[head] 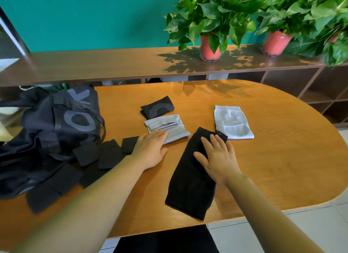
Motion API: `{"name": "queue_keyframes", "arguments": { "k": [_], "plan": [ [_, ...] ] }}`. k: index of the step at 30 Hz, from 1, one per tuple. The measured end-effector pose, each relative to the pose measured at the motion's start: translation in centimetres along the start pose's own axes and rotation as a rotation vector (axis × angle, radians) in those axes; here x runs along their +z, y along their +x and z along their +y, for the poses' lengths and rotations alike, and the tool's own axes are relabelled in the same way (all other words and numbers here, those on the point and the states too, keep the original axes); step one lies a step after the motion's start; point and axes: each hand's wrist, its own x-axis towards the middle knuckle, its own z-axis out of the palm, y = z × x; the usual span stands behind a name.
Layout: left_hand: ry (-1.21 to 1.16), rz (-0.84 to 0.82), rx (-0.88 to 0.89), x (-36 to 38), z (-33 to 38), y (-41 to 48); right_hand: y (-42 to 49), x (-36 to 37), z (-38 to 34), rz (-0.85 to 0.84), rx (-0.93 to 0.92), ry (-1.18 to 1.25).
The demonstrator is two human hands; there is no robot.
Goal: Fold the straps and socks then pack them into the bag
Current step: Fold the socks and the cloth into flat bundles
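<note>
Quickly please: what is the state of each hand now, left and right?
Left hand: open, fingers resting on the grey folded piece.
Right hand: open, lying flat on the long black piece.

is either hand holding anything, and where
Nothing gripped: left hand lies flat on the folded grey piece, right hand flat on the black sock near its far end.

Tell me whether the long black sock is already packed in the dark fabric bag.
No, the long black sock lies flat on the wooden table under the right hand, outside the dark bag.
</note>
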Motion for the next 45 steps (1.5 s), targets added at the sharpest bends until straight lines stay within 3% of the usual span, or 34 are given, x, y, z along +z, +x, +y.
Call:
{"name": "queue_keyframes", "arguments": {
  "k": [2,4,6,10,15,20,23,26,31,37,40,45],
  "plan": [
    [0.006,0.051,0.037,-0.5,-0.1,0.0,0.9,-0.7,-0.5,0.193,-0.110,0.028],
    [0.014,0.033,0.032,-0.9,-0.2,-0.1,2.1,-1.0,-1.2,0.273,-0.237,0.023],
    [-0.006,-0.008,0.007,-1.1,-0.6,-0.2,3.3,-0.8,-2.0,0.243,-0.311,-0.010],
    [-0.264,-0.048,-0.029,-1.5,-1.4,-0.4,5.1,-0.3,-3.1,0.208,-0.399,-0.063],
    [-0.384,-0.053,-0.012,-2.0,-2.8,0.1,6.9,0.5,-3.2,0.176,-0.411,0.015],
    [-0.351,0.031,0.009,-2.3,-4.2,1.9,8.0,0.5,-3.0,0.111,-0.209,0.435],
    [-0.486,0.003,-0.085,-2.3,-4.7,2.7,8.9,0.3,-3.2,0.057,-0.012,0.728],
    [-0.563,0.053,-0.177,-2.2,-4.8,3.8,9.7,0.2,-3.5,0.087,0.089,0.844],
    [-0.417,0.193,-0.282,-1.2,-4.5,5.7,11.1,0.5,-4.6,0.197,0.196,0.670],
    [0.060,0.171,-0.364,-1.6,-2.8,6.5,11.4,1.4,-5.6,0.288,0.180,0.381],
    [0.047,0.219,-0.358,-1.5,-3.1,6.4,11.2,1.4,-5.7,0.396,0.105,0.223],
    [-0.065,0.431,-0.141,-1.9,-2.6,5.0,10.2,1.5,-5.9,0.576,-0.190,0.079]
  ]
}}
